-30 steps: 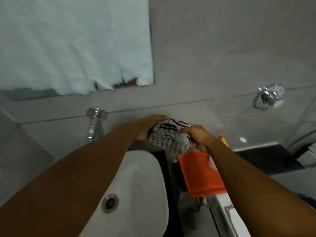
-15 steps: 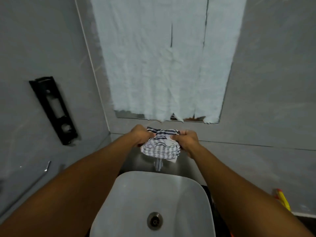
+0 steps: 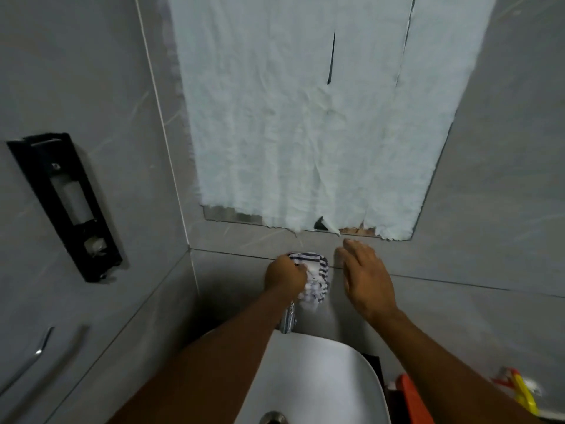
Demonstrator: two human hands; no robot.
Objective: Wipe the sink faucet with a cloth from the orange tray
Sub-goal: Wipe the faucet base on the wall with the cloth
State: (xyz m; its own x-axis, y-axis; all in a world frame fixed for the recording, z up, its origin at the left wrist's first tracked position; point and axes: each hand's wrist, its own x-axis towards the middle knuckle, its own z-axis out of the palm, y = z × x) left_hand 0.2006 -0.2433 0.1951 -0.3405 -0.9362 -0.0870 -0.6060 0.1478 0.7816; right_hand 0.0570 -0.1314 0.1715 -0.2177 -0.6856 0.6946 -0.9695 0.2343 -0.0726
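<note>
My left hand (image 3: pixel 284 275) grips a white cloth with dark stripes (image 3: pixel 315 278) and presses it on the upper part of the chrome faucet (image 3: pixel 288 321), which comes out of the grey wall above the white sink (image 3: pixel 321 371). Only the faucet's lower spout shows below the cloth. My right hand (image 3: pixel 365 276) hovers just right of the cloth, fingers spread, holding nothing. A corner of the orange tray (image 3: pixel 412 396) peeks out at the bottom right, beside my right forearm.
A mirror covered with pale paper (image 3: pixel 308 117) hangs above the faucet. A black dispenser holder (image 3: pixel 65 206) is mounted on the left wall, with a chrome rail (image 3: pixel 33 359) below it. A yellow and red item (image 3: pixel 524 393) lies at the far right.
My right hand has let go of the cloth and opened beside it. My left hand alone now holds the cloth, pressed onto the faucet. The view has shifted left, from the tray to the sink.
</note>
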